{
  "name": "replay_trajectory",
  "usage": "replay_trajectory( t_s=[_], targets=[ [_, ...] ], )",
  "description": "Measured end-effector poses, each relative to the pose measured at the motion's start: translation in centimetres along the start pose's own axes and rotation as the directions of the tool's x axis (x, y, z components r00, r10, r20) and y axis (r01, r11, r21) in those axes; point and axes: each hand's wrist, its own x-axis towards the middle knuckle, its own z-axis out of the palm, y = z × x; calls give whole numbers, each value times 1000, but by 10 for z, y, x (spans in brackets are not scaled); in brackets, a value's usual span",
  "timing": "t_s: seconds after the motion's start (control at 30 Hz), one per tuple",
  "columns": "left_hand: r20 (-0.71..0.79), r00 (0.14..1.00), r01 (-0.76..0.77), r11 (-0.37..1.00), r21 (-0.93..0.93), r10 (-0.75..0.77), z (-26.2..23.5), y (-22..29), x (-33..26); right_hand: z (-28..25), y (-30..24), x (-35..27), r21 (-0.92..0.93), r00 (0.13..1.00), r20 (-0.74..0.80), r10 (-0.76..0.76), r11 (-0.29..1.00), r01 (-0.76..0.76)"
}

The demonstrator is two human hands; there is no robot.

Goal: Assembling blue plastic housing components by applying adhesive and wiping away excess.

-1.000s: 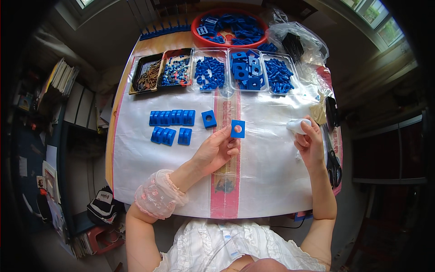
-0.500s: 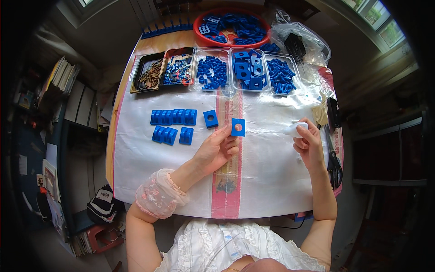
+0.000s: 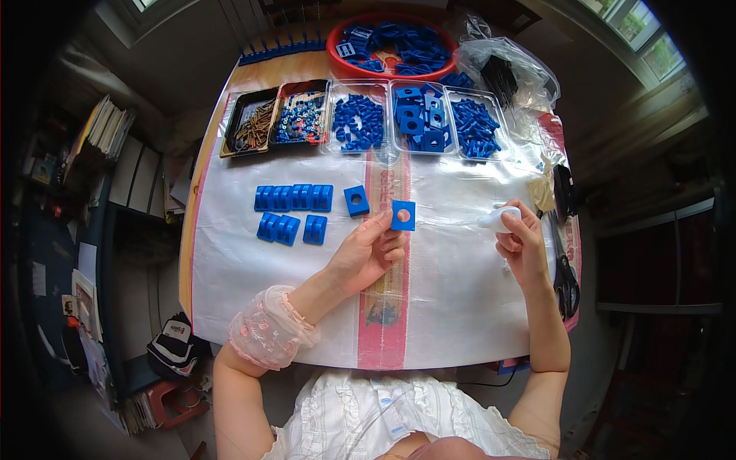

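I see my left hand (image 3: 366, 257) with fingers pinched on a blue square (image 3: 403, 215) at centre, right hand (image 3: 524, 244) at 3 o'clock closed around a white bottle (image 3: 498, 220), five trays at 12 o'clock, brown screws (image 3: 250, 126), mixed bits (image 3: 302, 116), three of blue parts (image 3: 418, 116), red bowl (image 3: 337, 57) of blue pieces beyond
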Motion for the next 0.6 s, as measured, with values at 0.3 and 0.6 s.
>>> replay_trajectory(
  t_s=[0.3,0.6],
  targets=[
    [-1,1000,-6,1000,7,6,0,0,0,-2,1,0,-2,1000,7,-13,1000,13],
    [3,1000,-5,1000,-1,5,-3,-1,1,1,-3,-1,-4,1000,-14,6,1000,-7]
  ],
)
